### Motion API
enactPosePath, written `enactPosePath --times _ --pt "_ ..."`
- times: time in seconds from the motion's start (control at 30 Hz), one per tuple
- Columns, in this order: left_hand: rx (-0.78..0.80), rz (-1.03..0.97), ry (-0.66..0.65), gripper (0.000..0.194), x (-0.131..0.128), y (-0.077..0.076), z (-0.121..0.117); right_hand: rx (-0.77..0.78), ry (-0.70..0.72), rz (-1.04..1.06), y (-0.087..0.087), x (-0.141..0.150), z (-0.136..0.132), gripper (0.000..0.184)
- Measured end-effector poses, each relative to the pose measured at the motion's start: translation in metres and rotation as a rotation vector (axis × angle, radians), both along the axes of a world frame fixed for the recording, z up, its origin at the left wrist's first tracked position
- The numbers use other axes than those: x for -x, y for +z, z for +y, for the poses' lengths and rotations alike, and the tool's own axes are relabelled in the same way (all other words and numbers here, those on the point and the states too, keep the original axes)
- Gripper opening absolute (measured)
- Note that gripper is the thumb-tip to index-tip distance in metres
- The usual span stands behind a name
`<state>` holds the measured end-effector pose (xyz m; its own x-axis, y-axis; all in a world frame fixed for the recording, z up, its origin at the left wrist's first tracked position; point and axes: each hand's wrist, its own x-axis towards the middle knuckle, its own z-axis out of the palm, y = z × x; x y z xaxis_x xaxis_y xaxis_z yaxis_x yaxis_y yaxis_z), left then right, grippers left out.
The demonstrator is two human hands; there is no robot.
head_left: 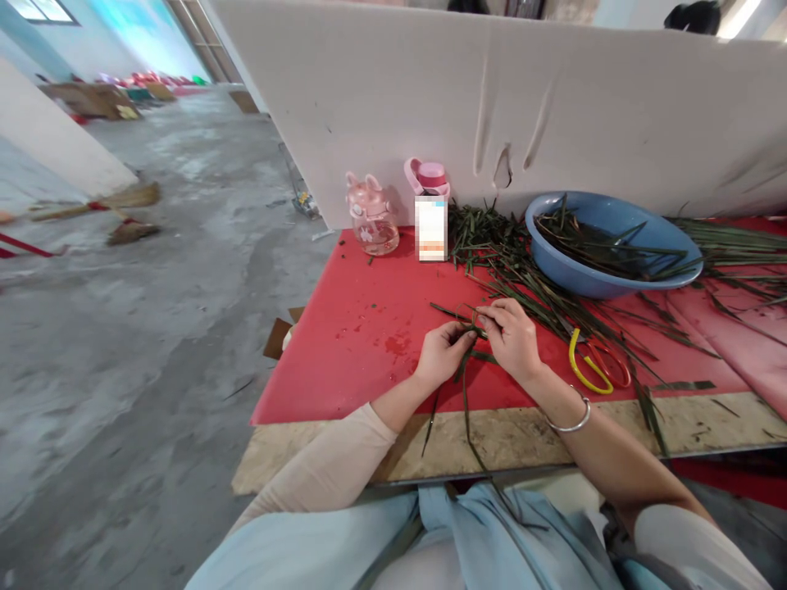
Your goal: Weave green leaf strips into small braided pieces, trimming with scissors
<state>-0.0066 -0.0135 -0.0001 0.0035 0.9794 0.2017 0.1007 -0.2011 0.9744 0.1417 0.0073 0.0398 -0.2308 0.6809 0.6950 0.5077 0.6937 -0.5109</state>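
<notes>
Green leaf strips (pixel 466 393) come together in a small crossing between my two hands, above the red table cover. My left hand (pixel 443 354) is closed, thumb and finger pinching the strips at the crossing. Just to the right, my right hand (pixel 511 338) is also closed, its fingertips pinching a strip at the upper side of the same crossing. One long strip hangs down over the table edge onto my lap. Scissors (pixel 591 365) with yellow and red handles lie right of my right hand, their blades partly under leaf strips.
A blue basin (pixel 615 283) with wet leaf strips stands at the back right, beside a pile of cut leaves (pixel 485 233). A pink bottle (pixel 373 217) and a phone (pixel 431 229) with a blurred screen stand before a white panel (pixel 393 98). Brooms (pixel 126 197) lie on the floor.
</notes>
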Motion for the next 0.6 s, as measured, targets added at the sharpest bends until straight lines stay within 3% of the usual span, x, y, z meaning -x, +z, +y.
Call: enactPosePath --times 0.17,0.4,0.6 --pt "-0.012 -0.004 0.054 0.029 0.000 -0.004 0.001 0.037 0.153 -0.129 -0.003 0.006 -0.003 0.034" --pt "-0.036 0.045 0.098 0.020 0.003 -0.005 0.001 0.102 0.175 -0.091 0.000 0.007 -0.010 0.023" --pt "-0.041 0.147 0.113 0.023 0.001 0.000 -0.002 0.251 0.022 0.084 -0.001 0.011 -0.012 0.017"
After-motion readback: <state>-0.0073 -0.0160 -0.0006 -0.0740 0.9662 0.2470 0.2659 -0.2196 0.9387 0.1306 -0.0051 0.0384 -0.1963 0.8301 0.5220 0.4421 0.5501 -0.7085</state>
